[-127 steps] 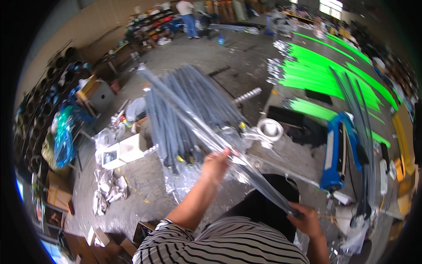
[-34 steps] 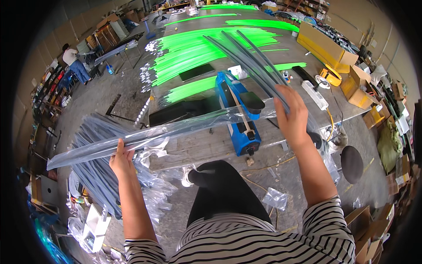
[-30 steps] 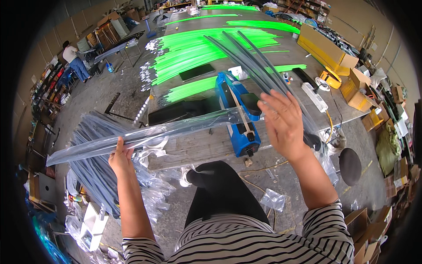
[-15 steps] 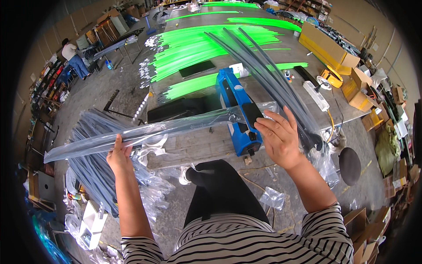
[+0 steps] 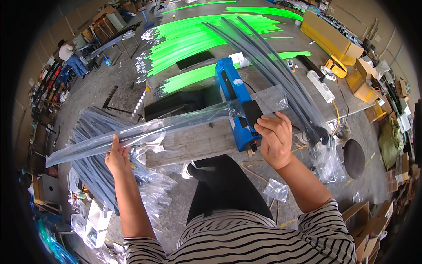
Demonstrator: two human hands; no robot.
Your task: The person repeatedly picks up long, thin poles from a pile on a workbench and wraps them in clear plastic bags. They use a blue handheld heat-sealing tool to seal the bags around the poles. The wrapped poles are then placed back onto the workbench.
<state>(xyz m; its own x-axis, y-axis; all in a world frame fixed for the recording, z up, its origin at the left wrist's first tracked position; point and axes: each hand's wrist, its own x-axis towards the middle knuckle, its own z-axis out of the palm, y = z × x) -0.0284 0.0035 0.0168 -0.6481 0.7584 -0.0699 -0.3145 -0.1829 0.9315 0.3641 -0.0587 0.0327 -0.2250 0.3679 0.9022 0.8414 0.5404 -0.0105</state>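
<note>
A long clear plastic sleeve (image 5: 176,125) with dark strips inside stretches across the middle. My left hand (image 5: 118,157) pinches its lower edge toward the left end, thumb on top. The sleeve's other end passes under the arm of a blue heat sealer (image 5: 227,83) on the bench, and a loose flap of film shows beyond it. At the black pad (image 5: 252,112) on the sealer's arm is my right hand (image 5: 277,140), fingers bent together over the pad's right edge. The fingertips partly hide that edge.
Bright green strips (image 5: 189,42) cover the far table, with a black phone (image 5: 195,60) among them. Long grey sleeves (image 5: 272,75) lie right of the sealer, near a white power strip (image 5: 320,86). Bundled filled sleeves (image 5: 94,141) lie at left. A person (image 5: 72,58) stands far left.
My right hand's fingers have drawn closer together at the pad. The film flap beyond the sealer stands out farther. My left hand keeps its hold; the whole view has shifted slightly.
</note>
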